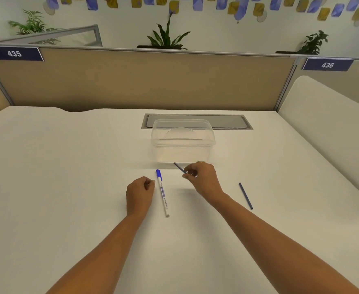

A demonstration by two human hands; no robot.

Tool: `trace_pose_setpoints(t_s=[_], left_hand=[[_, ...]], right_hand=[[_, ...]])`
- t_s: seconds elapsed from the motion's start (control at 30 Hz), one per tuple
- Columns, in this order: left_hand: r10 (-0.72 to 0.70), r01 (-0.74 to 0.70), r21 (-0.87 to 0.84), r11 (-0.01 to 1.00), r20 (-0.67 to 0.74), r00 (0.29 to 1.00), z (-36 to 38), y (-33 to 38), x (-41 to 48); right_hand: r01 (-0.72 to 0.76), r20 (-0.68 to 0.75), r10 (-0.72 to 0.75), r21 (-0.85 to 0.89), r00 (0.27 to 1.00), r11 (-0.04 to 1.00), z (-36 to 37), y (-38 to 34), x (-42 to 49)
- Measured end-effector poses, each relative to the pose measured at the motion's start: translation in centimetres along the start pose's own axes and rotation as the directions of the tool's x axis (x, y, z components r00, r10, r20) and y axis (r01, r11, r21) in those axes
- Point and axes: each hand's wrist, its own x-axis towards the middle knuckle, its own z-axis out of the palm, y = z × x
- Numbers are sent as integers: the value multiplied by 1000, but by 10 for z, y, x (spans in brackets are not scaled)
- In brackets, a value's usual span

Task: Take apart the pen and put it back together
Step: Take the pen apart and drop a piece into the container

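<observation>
On the white bench (68, 166), the pen barrel (162, 193) is lying beside the loosely curled, empty left hand (140, 190); the right hand (203, 177) is pinching a thin dark refill (179, 168), likely aiming next for the barrel's open end.

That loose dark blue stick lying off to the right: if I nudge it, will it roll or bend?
The dark blue stick looks thin, round and straight, so it will probably roll on the smooth white desk. It seems very light, likely skidding under a fingertip. Stiffness is unclear; something that slender may flex.
</observation>
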Motion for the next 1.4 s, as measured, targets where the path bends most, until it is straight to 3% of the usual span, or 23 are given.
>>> trace_pose_setpoints(t_s=[0.17,0.4,0.8,1.2,1.4], left_hand=[[107,-98,172,980,-41,993,1,-13,11],[93,-90,380,921,11,996,12,-25,23],[163,-136,445,885,-23,986,18,-29,24],[166,-140,461,876,-15,986,16,-29,22],[127,-126,452,883,28,992,14,-26,20]], right_hand=[[55,-62,-56,-11,997,998,-11,-14,39],[52,-77,-60,-98,995,994,-18,-20,98],[-5,20,9,-184,1000,983,-2,-9,137],[49,-126,-57,-70,990,996,-8,-9,126],[234,-295,-231,-24,927,972,-11,-15,96]])
